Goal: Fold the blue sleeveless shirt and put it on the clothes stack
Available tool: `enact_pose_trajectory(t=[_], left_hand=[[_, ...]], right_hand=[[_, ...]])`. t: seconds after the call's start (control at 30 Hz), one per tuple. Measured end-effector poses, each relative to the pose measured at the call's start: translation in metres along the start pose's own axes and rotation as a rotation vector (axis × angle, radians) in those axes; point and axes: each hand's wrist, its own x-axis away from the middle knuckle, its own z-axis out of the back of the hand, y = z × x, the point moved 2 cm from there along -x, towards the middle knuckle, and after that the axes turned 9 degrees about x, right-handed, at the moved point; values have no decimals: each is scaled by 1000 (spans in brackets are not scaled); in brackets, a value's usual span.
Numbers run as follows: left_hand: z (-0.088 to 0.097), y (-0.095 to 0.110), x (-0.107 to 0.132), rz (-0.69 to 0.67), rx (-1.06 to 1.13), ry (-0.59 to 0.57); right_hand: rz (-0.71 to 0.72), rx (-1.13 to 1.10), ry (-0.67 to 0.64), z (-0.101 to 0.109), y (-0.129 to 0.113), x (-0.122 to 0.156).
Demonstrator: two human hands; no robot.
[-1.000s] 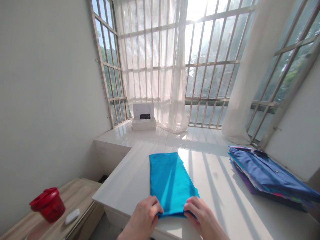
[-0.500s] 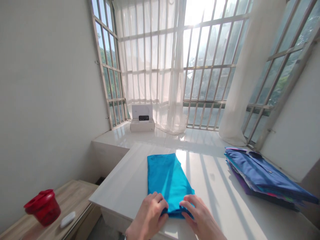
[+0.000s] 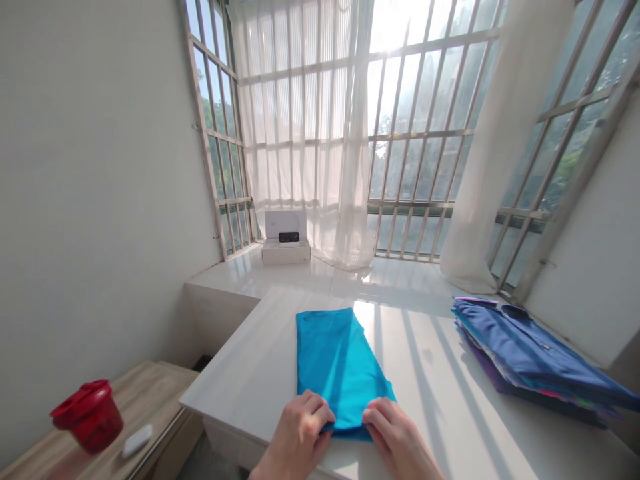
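The left hand [image 3: 297, 437] and right hand [image 3: 400, 433] each pinch the near edge of a folded turquoise garment [image 3: 340, 367], which lies flat at twelve o'clock from them on the white tabletop [image 3: 250, 373]. A stack of blue clothes [image 3: 520, 353] sits at two o'clock. Any print on the distant white box [image 3: 285, 240] is too small to read.

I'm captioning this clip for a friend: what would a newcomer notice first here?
A bright turquoise folded cloth garment lies on a glossy white ledge, the left hand and right hand gripping its near edge. Beyond, a sunlit barred window with sheer white curtains fills the far wall. At right sits a stack of blue and purple clothes.
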Motion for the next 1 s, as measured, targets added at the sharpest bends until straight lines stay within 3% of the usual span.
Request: enact_pose_trajectory(t=[0.23, 0.4, 0.53, 0.6, 0.7, 0.83, 1.0], left_hand=[[0, -1, 2, 6, -30, -19], [18, 16, 4, 83, -14, -105], [27, 28, -13, 85, -52, -121], [20, 27, -29, 63, -80, -80], [-5, 17, -47, -3, -93, -9], [-35, 3, -49, -119, -160, 74], [-39, -2, -42, -127, -170, 39]], right_hand=[[84, 36, -14, 11, -2, 2], [51, -32, -63, 12, -3, 7], [30, -102, -36, 12, -3, 13], [43, -110, 4, 12, -4, 16], [79, -72, 46, 8, -4, 21], [112, -25, 71, 7, -6, 29], [-44, -145, 37, 12, -11, 15]])
